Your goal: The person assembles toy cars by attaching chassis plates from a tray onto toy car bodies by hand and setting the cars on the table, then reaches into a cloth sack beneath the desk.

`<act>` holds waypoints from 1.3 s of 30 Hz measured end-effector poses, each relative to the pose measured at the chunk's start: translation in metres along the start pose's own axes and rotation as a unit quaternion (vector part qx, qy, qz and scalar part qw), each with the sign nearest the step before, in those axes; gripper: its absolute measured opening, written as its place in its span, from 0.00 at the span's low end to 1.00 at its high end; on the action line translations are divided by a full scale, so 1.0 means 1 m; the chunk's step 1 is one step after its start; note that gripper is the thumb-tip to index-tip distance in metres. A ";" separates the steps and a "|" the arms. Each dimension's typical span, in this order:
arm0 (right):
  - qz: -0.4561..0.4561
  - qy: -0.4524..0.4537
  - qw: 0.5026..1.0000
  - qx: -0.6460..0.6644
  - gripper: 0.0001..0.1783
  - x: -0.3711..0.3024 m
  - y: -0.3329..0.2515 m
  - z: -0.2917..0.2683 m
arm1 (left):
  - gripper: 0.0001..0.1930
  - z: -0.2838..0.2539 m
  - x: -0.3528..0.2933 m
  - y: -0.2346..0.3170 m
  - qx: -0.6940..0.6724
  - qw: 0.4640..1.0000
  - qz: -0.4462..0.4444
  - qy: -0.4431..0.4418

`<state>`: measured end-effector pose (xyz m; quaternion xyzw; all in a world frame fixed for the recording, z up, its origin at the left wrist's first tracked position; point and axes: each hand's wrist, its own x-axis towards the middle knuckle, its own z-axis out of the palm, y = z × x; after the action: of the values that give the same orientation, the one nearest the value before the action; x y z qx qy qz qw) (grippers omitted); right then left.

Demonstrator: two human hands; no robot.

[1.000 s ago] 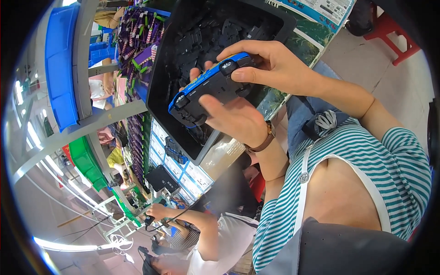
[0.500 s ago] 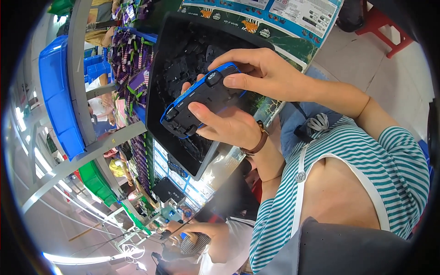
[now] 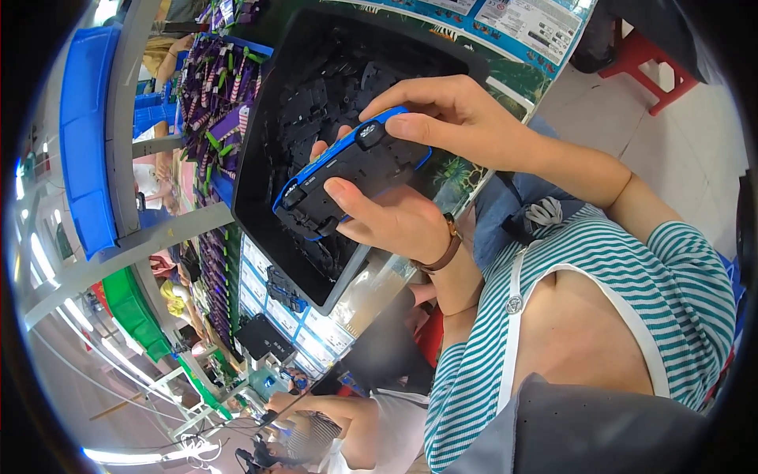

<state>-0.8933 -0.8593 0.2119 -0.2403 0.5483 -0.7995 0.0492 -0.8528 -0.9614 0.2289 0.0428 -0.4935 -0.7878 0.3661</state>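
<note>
- Two bare hands support one toy car [image 3: 347, 167], which sits above a black bin [image 3: 254, 189] with its underside facing the camera.
- Left hand [image 3: 410, 225]: fingers wrap behind the car, tips showing past the blue shell; the thumb lies across the black base.
- Right hand [image 3: 466, 122]: thumb and index finger pinch the car's opposite end, next to a wheel [image 3: 369, 134].
- Assembly state, done: the shell and base sit together, and wheels are in place along the visible side.
- Assembly state, left: any missing part or unfinished fastening cannot be told from this view; the car is not set down.
- Black bin: contains a loose pile of black molded parts [image 3: 316, 122], shapes mostly unreadable.
- Container beyond the bin: heaped with purple and green pieces [image 3: 217, 118] bearing striped sections.
- Blue bin [image 3: 88, 142] and green bin [image 3: 133, 312]: raised at the left; contents not visible.
- Printed sheets [image 3: 312, 336]: beside the black bin, carrying a dark car-like piece [image 3: 284, 291].
</note>
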 end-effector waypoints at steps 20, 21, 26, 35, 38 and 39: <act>0.036 -0.069 0.997 -0.025 0.16 0.013 0.021 0.089 | 0.28 -0.081 0.032 0.043 -0.023 0.998 0.003 0.061; 0.036 -0.073 0.996 -0.023 0.16 0.012 0.023 0.089 | 0.28 -0.080 0.031 0.044 -0.023 0.998 0.006 0.064; 0.041 -0.074 0.996 -0.039 0.17 0.009 0.021 0.089 | 0.25 -0.077 0.025 0.044 -0.008 0.995 0.030 0.093; -0.270 0.039 0.928 -0.253 0.12 -0.006 -0.001 0.057 | 0.23 -0.078 0.024 0.037 -0.067 0.995 -0.033 0.072; -0.275 0.059 0.922 -0.268 0.12 -0.007 -0.006 0.052 | 0.25 -0.058 0.018 0.039 -0.054 0.997 -0.021 0.053; -0.291 0.059 0.915 -0.274 0.12 -0.006 -0.006 0.049 | 0.25 -0.052 0.016 0.038 -0.042 0.998 -0.013 0.046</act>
<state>-0.8658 -0.8967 0.2289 -0.3455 0.6533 -0.6100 -0.2859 -0.8217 -1.0199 0.2379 0.0701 -0.4422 -0.8097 0.3793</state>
